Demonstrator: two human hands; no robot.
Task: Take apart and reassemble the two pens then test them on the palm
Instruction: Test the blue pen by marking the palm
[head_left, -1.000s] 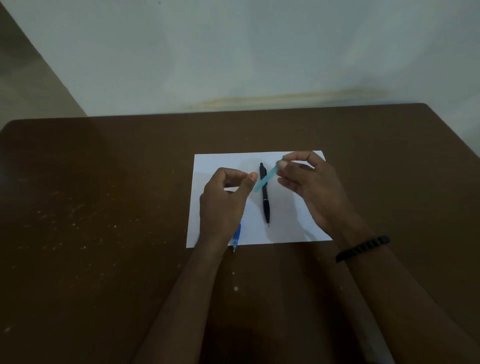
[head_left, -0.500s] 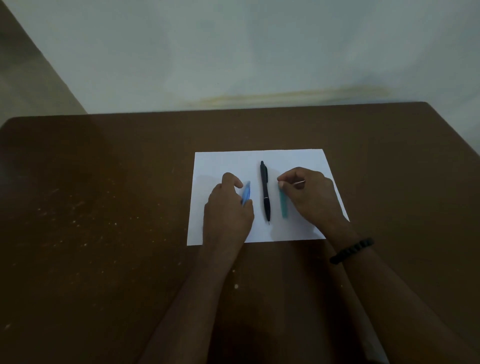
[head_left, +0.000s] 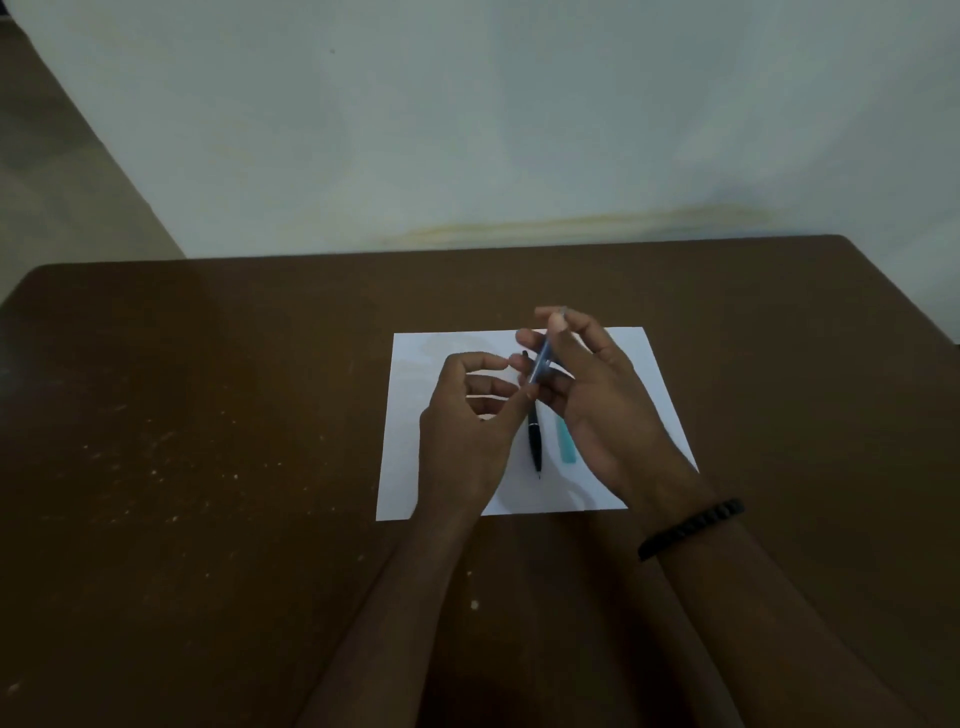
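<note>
Head view: vs half a sec ago, both hands are up off the sheet and meeting in the air; before, they were low on the paper, L by a blue piece, R by the teal piece. The teal piece (head_left: 566, 444) now lies alone on the white paper (head_left: 415, 395), partly hidden under the right hand (head_left: 597, 410). The blue piece has gone up with the hands.

The right hand pinches a blue translucent pen barrel (head_left: 541, 361) between thumb and fingers, other fingers loosely fanned; barrel is tilted, upper end away from the person, lower end toward the left hand (head_left: 467, 431). Left hand is curled, thumb tip touching the barrel's lower end, index bent over; can't tell if it grips anything itself. Barrel looks slim, see-through blue, blurred by motion.

Black pen (head_left: 534, 441) lies flat on the paper betw. the two hands, tip toward the person, top end hidden behind the fingers. Black beaded bracelet (head_left: 691, 527) on R wrist. Paper sits on brown surface (head_left: 208, 467).
</note>
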